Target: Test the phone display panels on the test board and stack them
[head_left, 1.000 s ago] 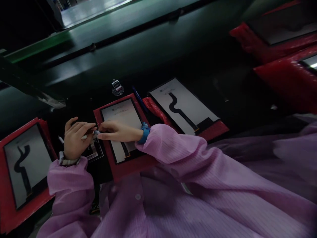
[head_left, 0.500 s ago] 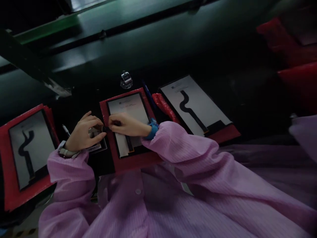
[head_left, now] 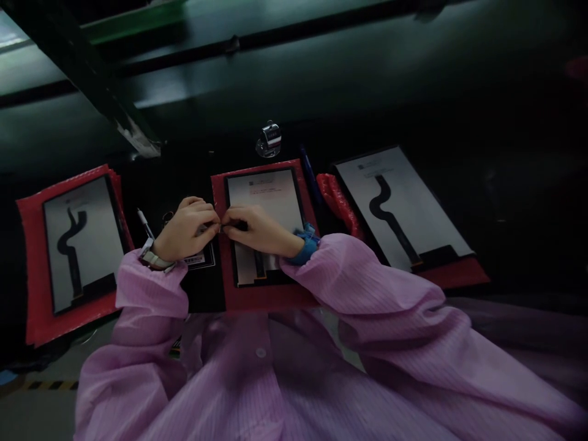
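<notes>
A flat display panel [head_left: 275, 196] with a pale back lies on a red sheet [head_left: 271, 298] in front of me. Its black flex cable [head_left: 260, 264] runs up from the lower edge and disappears under my right hand [head_left: 260, 229]. At the panel's left edge, my left hand [head_left: 188, 229] and right hand meet fingertip to fingertip. Both are closed in a pinch on a small dark bit, which looks like the cable's end; the fingers mostly cover it. Below my left hand, a card with a printed label [head_left: 198, 258] shows in part.
A second panel [head_left: 103, 245] lies on red sheets at the left, a third [head_left: 422, 202] at the right, each with a curved black cable. A metal tally counter [head_left: 269, 139], a blue pen [head_left: 310, 174], a white pen [head_left: 145, 223] and a red wrapper [head_left: 340, 202] lie among them.
The view has swung, so the things on the table appear further right. My left thumb and fingers have closed together, and the gap between my two hands has narrowed.
</notes>
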The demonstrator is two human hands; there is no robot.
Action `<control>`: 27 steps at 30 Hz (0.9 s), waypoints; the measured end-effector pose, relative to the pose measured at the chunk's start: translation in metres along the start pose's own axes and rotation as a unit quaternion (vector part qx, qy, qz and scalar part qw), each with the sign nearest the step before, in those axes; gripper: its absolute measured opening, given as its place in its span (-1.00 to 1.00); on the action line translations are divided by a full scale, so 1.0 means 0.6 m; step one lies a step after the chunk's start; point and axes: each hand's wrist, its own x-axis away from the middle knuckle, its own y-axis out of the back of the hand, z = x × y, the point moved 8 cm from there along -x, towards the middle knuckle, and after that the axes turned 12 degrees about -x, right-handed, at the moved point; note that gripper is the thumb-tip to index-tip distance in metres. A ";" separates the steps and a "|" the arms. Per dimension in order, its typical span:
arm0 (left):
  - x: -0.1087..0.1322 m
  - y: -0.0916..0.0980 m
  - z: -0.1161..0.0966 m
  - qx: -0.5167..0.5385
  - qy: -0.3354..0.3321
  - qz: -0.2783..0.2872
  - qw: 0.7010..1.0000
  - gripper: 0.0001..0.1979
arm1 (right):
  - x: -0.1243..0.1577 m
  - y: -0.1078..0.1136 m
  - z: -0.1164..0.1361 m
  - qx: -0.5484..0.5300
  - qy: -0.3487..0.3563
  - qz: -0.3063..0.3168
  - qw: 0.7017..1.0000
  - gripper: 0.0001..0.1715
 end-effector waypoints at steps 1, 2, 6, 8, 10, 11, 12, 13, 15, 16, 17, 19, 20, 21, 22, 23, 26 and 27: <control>0.000 -0.002 0.000 -0.002 0.000 -0.001 1.000 -0.74 | 0.000 0.001 -0.002 -0.001 -0.007 -0.006 1.000 -0.89; -0.001 -0.004 0.000 -0.003 -0.001 -0.002 1.000 -0.73 | 0.001 0.002 -0.003 -0.004 -0.013 -0.012 1.000 -0.88; 0.000 -0.008 -0.001 -0.004 -0.003 -0.010 1.000 -0.72 | 0.005 0.004 -0.005 -0.023 -0.027 -0.019 0.999 -0.88; 0.000 -0.007 -0.002 -0.005 -0.005 -0.017 1.000 -0.71 | 0.005 0.004 -0.005 -0.031 -0.027 -0.018 0.999 -0.88; 0.000 -0.007 -0.002 -0.006 -0.005 -0.021 1.000 -0.70 | 0.005 0.005 -0.005 -0.033 -0.022 -0.018 0.999 -0.88; 0.000 -0.007 -0.001 -0.006 -0.003 -0.020 1.000 -0.70 | 0.005 0.005 -0.006 -0.033 -0.020 -0.017 0.999 -0.88; 0.000 -0.008 0.000 -0.007 0.000 -0.018 1.000 -0.70 | 0.005 0.004 -0.006 -0.031 -0.019 -0.015 0.999 -0.87; 0.000 -0.008 0.000 -0.008 0.003 -0.015 1.000 -0.70 | 0.005 0.003 -0.007 -0.029 -0.019 -0.013 0.999 -0.87; 0.000 -0.009 0.001 -0.008 0.008 -0.008 1.000 -0.70 | 0.004 0.003 -0.008 -0.025 -0.021 -0.013 0.999 -0.87; 0.000 -0.009 0.001 -0.007 0.008 -0.004 1.000 -0.70 | 0.004 0.004 -0.008 -0.026 -0.022 -0.011 0.999 -0.86; 0.000 -0.009 0.002 -0.006 0.007 -0.003 1.000 -0.70 | 0.003 0.004 -0.007 -0.032 -0.022 -0.005 0.999 -0.86; 0.002 0.000 0.008 -0.010 0.015 -0.026 0.999 -0.70 | 0.002 0.007 -0.005 -0.059 -0.022 0.019 0.998 -0.85; 0.004 0.010 0.015 -0.017 0.030 -0.059 0.998 -0.69 | 0.001 0.012 -0.005 -0.078 -0.025 0.032 0.996 -0.83; 0.009 0.025 0.025 -0.031 0.056 -0.107 0.992 -0.68 | 0.000 0.019 -0.006 -0.097 -0.032 0.040 0.994 -0.79; 0.017 0.043 0.036 -0.051 0.091 -0.169 0.980 -0.70 | -0.001 0.032 -0.008 -0.108 -0.039 0.031 0.993 -0.74; 0.029 0.062 0.046 -0.076 0.133 -0.236 0.960 -0.71 | -0.003 0.052 -0.012 -0.102 -0.044 0.004 0.994 -0.71; 0.076 0.098 0.046 -0.146 0.247 -0.384 0.877 -0.52 | -0.002 0.132 -0.018 0.050 -0.030 -0.149 0.987 -0.71; 0.088 0.100 0.033 -0.159 0.264 -0.404 0.861 -0.42 | 0.001 0.155 -0.017 0.124 -0.023 -0.197 0.972 -0.74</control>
